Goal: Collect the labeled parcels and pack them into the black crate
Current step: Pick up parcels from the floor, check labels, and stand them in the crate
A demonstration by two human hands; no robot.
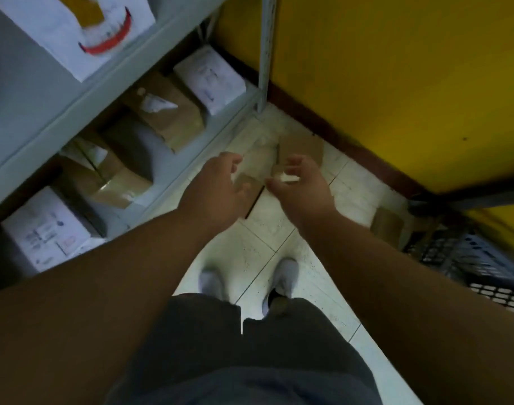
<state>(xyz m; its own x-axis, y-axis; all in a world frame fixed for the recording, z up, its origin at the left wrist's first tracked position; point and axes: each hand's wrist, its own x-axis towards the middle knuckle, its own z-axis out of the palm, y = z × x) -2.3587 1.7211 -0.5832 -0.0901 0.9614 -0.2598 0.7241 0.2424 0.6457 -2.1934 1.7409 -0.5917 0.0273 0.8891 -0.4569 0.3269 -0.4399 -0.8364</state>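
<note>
Both my arms reach down over the white tiled floor. My left hand [220,185] and my right hand [301,187] hang side by side with fingers spread, holding nothing. Below and between them a brown cardboard parcel [301,147] lies on the floor near the shelf leg, blurred and partly hidden by my fingers. The black crate [469,258] with mesh walls stands at the right edge. A small brown parcel [388,226] sits at its left rim. More brown parcels [168,118] and white labeled parcels [210,78] fill the low shelf at the left.
A grey metal shelf unit [109,92] runs along the left, its upright post [266,54] in the corner. The yellow wall [396,77] with a dark red skirting closes the far side. My white shoes [285,276] stand on the tiles.
</note>
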